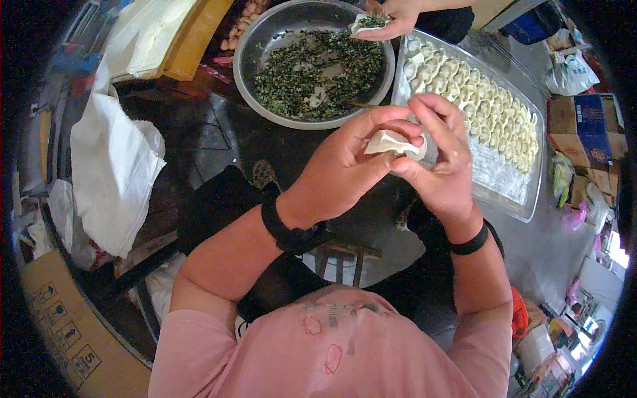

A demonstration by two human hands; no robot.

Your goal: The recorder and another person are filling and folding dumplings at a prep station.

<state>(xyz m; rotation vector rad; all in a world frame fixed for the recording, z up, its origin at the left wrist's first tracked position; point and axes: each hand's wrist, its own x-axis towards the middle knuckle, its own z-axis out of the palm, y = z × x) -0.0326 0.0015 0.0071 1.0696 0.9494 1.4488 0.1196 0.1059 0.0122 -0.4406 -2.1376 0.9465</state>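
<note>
A folded dumpling wrapper (390, 141) sits between my two hands, above the near side of the bowl and tray. My left hand (338, 171) cradles it with the fingers curled over the dough. At its right edge, the thumb of my right hand (448, 159) presses the wrapper, with the fingers arched above. Whether filling lies inside is hidden. Beyond my hands stands a wide metal bowl (240, 74) of chopped green filling (298, 64). The tip of a thin stick-like utensil (362, 105) shows beside my left hand. To the right, a metal tray (497, 186) bears rows of shaped dumplings (477, 99).
Another person's hand (403, 20) holds an open wrapper (356, 30) with green filling at the bowl's far right rim. White cloth (114, 164) hangs at the left, below a wooden box (196, 40). Cardboard boxes (580, 129) stand right; another carton (64, 318) is lower left.
</note>
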